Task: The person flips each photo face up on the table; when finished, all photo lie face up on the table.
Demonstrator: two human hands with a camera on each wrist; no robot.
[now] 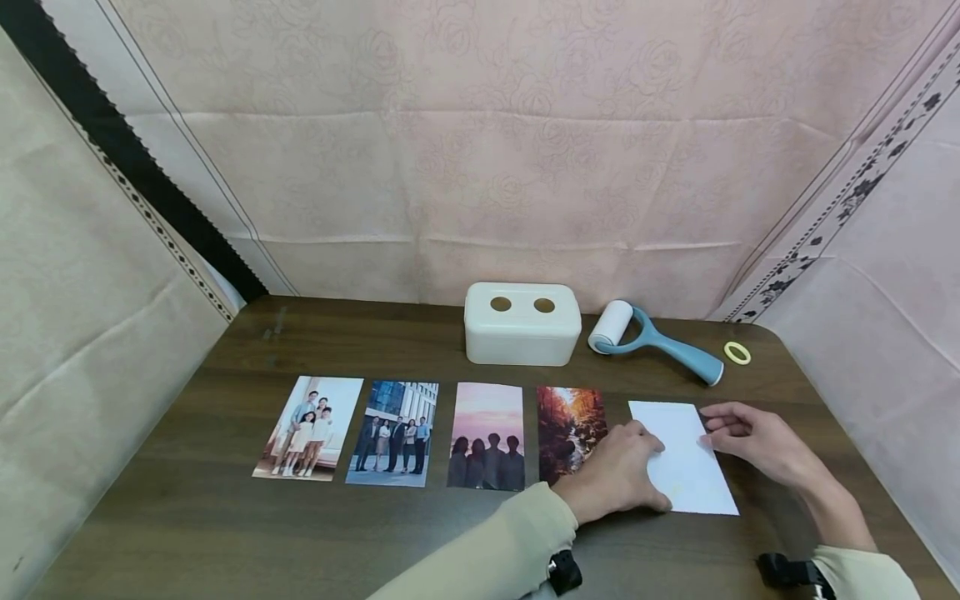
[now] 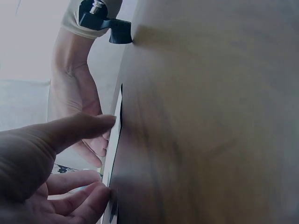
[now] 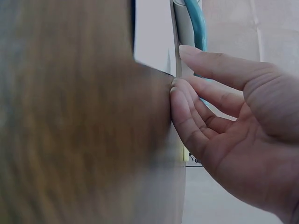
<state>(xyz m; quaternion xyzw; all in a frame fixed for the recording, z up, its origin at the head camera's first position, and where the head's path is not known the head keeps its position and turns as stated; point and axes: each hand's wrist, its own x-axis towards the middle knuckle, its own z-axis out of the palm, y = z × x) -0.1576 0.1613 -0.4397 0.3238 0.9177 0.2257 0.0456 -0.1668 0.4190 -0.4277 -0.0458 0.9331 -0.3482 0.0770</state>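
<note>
A blank white card, about photo size, lies on the brown table at the right end of a row of photos. My left hand touches its left side, thumb near the bottom edge and fingers higher up, partly over the autumn forest photo. On the opposite side, my right hand has its fingertips at the card's upper right edge. Seen from the left wrist, the card is nearly edge-on beside the left thumb. In the right wrist view, the right hand's fingers rest by a card corner.
Further left lie a silhouette photo, an office group photo and a family photo. Behind stand a white box with two holes, a blue-handled lint roller and a yellow ring. Cloth walls surround the table.
</note>
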